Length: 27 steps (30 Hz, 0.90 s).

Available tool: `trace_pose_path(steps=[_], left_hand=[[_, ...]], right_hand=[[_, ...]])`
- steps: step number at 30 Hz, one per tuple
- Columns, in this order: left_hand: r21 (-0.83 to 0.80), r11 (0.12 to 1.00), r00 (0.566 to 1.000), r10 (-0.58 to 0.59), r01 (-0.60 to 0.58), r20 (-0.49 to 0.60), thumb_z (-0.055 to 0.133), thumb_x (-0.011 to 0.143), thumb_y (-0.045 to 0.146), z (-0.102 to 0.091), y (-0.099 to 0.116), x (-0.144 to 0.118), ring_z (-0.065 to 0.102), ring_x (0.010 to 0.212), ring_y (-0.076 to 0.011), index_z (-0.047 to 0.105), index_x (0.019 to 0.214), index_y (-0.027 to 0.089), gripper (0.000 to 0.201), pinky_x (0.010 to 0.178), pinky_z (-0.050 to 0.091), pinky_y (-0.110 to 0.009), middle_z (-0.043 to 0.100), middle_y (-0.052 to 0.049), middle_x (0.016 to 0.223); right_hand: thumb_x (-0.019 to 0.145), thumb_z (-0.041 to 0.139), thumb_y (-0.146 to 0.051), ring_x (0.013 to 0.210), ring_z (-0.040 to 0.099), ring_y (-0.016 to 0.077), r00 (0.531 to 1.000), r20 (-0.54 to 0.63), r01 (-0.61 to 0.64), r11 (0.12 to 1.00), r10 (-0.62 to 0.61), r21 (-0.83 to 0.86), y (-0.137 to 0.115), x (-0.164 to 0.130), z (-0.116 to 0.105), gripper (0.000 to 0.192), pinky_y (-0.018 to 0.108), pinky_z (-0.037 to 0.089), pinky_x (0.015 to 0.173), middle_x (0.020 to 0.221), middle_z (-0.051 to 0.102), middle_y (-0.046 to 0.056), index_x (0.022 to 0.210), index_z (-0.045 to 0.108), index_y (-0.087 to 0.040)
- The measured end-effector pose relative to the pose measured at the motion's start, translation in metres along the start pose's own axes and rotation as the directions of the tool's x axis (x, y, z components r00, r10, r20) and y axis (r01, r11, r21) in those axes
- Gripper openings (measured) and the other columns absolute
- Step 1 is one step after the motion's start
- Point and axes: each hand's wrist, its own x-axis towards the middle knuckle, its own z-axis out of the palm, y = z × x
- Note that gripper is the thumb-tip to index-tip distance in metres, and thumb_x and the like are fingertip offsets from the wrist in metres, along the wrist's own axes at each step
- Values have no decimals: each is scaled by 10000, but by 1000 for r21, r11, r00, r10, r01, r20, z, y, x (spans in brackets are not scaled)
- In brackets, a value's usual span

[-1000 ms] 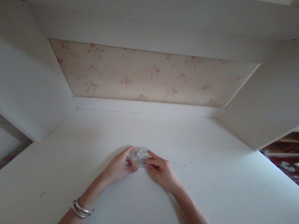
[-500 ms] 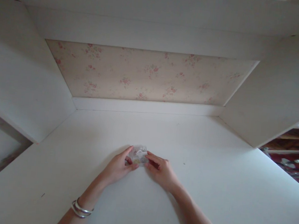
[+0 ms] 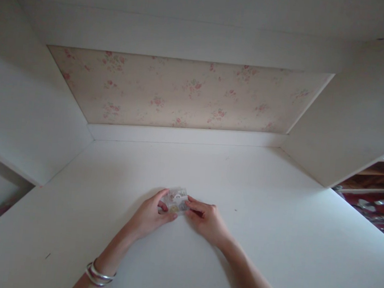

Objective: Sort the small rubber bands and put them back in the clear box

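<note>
A small clear plastic box [image 3: 178,197] with a white piece on top sits between my hands near the middle of the white desk. Small yellowish and grey items show through its wall; I cannot make out what they are. My left hand [image 3: 154,212] grips the box's left side, thumb at the front and fingers behind. From the right, my right hand [image 3: 205,217] pinches the box's edge between thumb and fingers. Silver bangles [image 3: 99,276] circle my left wrist.
White side panels stand at the left [image 3: 41,104] and right [image 3: 342,121] of the desk [image 3: 190,166]. Behind it is a floral-papered back panel [image 3: 189,94], with a shelf [image 3: 194,39] overhead. Shiny objects on a dark red surface [image 3: 381,214] lie beyond the right edge.
The camera view has shifted slightly. Both hands keep hold of the clear box, which seems tilted a little differently, so its contents show more clearly.
</note>
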Motion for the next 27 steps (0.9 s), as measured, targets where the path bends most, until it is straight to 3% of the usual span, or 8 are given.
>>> trace_pose_path(steps=[6,11,15,20,27], left_hand=[[22,1000,1000,12,-11,-28,698,658,471,1,-1,1,635,755,-187,423,1316,162,777,674,491,-267,642,-31,845],[11,1000,999,16,-16,-34,712,647,420,3,0,1,626,740,-184,431,1293,155,753,660,499,-276,637,-46,874],[12,1000,999,22,-22,-24,730,629,425,2,2,-1,616,724,-180,460,1256,171,728,649,512,-291,628,-56,909],[21,995,996,94,-94,-11,757,614,402,3,-2,-3,603,841,-204,474,1230,191,710,674,524,-296,608,-75,983],[15,987,987,159,-159,-35,773,599,348,5,-5,-2,589,854,-190,502,1179,201,657,656,540,-299,548,-90,1130]], right_hand=[[842,546,-245,1067,612,216,1000,8,0,1000,0,19,0,0,0,284,328,496,912,1259,589,44,1088,688,-242],[816,600,-288,985,648,217,1000,-25,-9,999,10,37,-1,1,2,282,308,545,820,1318,538,88,1069,690,-201],[840,575,-330,931,663,204,999,-37,-13,1000,12,-28,-1,2,1,375,310,554,800,1332,524,82,1195,626,-222],[848,553,-313,833,679,175,1000,11,0,991,2,-133,-5,2,-4,396,285,554,756,1352,504,68,1236,596,-248],[860,528,-275,1061,612,206,996,36,84,974,-78,-210,-6,5,-5,362,284,508,861,1336,524,47,1213,608,-261]])
